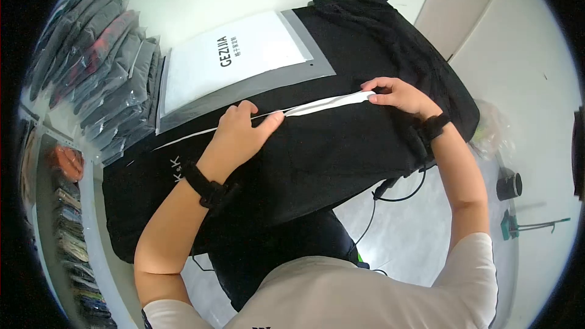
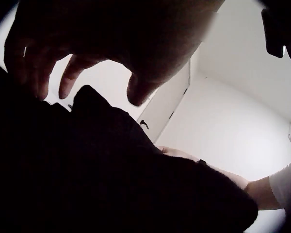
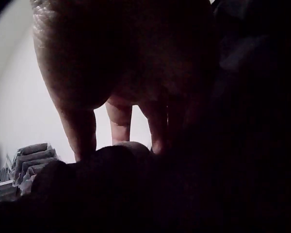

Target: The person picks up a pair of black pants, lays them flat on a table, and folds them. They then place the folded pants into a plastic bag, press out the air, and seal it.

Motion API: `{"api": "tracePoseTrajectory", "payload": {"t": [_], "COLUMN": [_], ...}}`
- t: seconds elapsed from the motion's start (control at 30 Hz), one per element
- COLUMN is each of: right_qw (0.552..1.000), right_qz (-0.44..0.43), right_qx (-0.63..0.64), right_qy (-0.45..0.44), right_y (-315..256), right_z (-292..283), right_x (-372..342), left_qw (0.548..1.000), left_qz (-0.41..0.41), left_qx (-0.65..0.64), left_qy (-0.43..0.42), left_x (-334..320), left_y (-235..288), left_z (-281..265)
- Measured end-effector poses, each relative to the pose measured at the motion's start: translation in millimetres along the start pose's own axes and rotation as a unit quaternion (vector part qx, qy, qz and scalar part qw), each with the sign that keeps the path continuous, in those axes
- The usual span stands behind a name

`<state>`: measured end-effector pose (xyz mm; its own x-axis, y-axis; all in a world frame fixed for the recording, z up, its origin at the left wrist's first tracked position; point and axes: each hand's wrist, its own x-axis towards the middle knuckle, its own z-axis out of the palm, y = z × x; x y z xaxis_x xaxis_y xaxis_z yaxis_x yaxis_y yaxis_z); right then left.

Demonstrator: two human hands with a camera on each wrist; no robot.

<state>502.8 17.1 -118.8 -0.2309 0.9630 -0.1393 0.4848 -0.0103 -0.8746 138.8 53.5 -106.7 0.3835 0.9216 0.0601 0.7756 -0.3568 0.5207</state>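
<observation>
A black cloth piece with white lettering near its left end lies spread across the work surface. Along it runs a narrow white strip, which thins to a line toward the left. My right hand pinches the strip's right end between thumb and fingers. At the left end of its wider part, my left hand rests with the thumb by the strip and the fingers spread on the cloth. Dark cloth fills the lower left wrist view, under the spaced fingertips of the left hand.
Beyond the strip lies a white printed package in a grey plastic bag. A stack of bagged dark garments stands at the left, above shelves of folded items. Bunched black fabric lies at the far end. A cable hangs at the near edge.
</observation>
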Motion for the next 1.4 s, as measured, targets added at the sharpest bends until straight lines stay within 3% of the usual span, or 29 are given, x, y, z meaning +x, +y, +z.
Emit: {"api": "tracePoseTrajectory", "payload": {"t": [0.07, 0.17, 0.23, 0.27, 0.3, 0.33, 0.4, 0.47, 0.5, 0.53, 0.57, 0.6, 0.63, 0.67, 0.73, 0.8, 0.87, 0.93, 1.0, 1.07, 1.17, 1.23, 1.27, 1.3, 1.33, 1.37, 1.4], "right_qw": [0.996, 0.996, 0.998, 0.999, 0.998, 0.99, 0.942, 0.941, 0.92, 0.945, 0.925, 0.899, 0.899, 0.893, 0.885, 0.895, 0.928, 0.919, 0.897, 0.906, 0.918, 0.919, 0.92, 0.869, 0.786, 0.725, 0.707], "right_qz": [-0.074, -0.038, -0.017, -0.033, -0.049, -0.06, -0.067, -0.14, -0.228, -0.205, -0.205, -0.206, -0.21, -0.205, -0.207, -0.205, -0.199, -0.166, -0.042, 0.109, 0.107, 0.08, 0.074, 0.059, 0.042, 0.015, -0.008], "right_qx": [-0.02, 0.067, 0.06, 0.016, -0.027, -0.118, -0.292, -0.277, -0.298, -0.249, -0.317, -0.386, -0.385, -0.401, -0.418, -0.394, -0.309, -0.303, -0.268, -0.184, -0.1, 0.151, 0.148, 0.334, 0.508, 0.596, 0.62], "right_qy": [-0.035, -0.04, -0.029, -0.019, -0.011, 0.052, 0.154, 0.135, 0.118, 0.057, 0.037, 0.017, 0.014, 0.016, 0.011, 0.033, 0.053, 0.192, 0.348, 0.366, 0.368, 0.354, 0.354, 0.361, 0.351, 0.346, 0.339], "right_y": [4, 4, 5, 0, -10, -22, -60, -92, -96, -105, -96, -82, -73, -64, -59, -58, -61, -63, -37, -11, -2, 7, 5, 1, -4, -10, -15], "right_z": [-1, 4, 6, 9, 12, 15, 29, 56, 75, 95, 113, 129, 137, 144, 151, 150, 142, 129, 117, 107, 109, 111, 114, 118, 124, 132, 147], "right_x": [11, 20, 23, 21, 17, 6, -17, -36, -42, -48, -54, -54, -53, -52, -53, -54, -59, -68, -81, -98, -108, -109, -110, -111, -111, -108, -106], "left_qw": [0.998, 0.981, 0.986, 0.989, 0.982, 0.981, 0.926, 0.888, 0.894, 0.899, 0.898, 0.968, 0.983, 0.972, 0.957, 0.96, 0.963, 0.973, 0.97, 0.975, 0.973, 0.971, 0.97, 0.969, 0.97, 0.97, 0.97], "left_qz": [-0.039, -0.078, -0.045, -0.01, -0.032, -0.038, -0.079, -0.106, -0.117, -0.124, -0.129, 0.019, 0.166, 0.224, 0.28, 0.267, 0.244, 0.211, 0.204, 0.192, 0.197, 0.204, 0.209, 0.208, 0.208, 0.209, 0.209], "left_qx": [-0.022, -0.132, -0.127, -0.122, -0.163, -0.165, -0.346, -0.42, -0.402, -0.384, -0.386, -0.238, -0.072, 0.021, 0.076, 0.079, 0.113, 0.093, 0.124, 0.101, 0.09, 0.091, 0.093, 0.094, 0.09, 0.086, 0.084], "left_qy": [-0.034, -0.122, -0.103, -0.086, -0.09, -0.092, -0.128, -0.152, -0.161, -0.168, -0.166, -0.073, 0.023, 0.062, 0.009, -0.037, -0.02, -0.006, 0.035, 0.057, 0.074, 0.082, 0.086, 0.094, 0.091, 0.088, 0.096], "left_x": [6, 5, 4, 2, 2, 1, -3, -2, -5, -8, -15, -25, -36, -52, -84, -112, -132, -139, -143, -146, -146, -146, -146, -147, -147, -148, -149], "left_y": [-10, -8, -12, -14, -10, -8, -6, -6, -5, -5, -11, -19, -25, -13, 11, 20, 15, 7, 1, -1, -3, -6, -7, -8, -9, -9, -8], "left_z": [-1, -4, 0, 3, 1, -2, -8, -15, -19, -23, -21, -16, -15, -21, -31, -11, 12, 26, 36, 45, 48, 49, 50, 51, 53, 53, 52]}}
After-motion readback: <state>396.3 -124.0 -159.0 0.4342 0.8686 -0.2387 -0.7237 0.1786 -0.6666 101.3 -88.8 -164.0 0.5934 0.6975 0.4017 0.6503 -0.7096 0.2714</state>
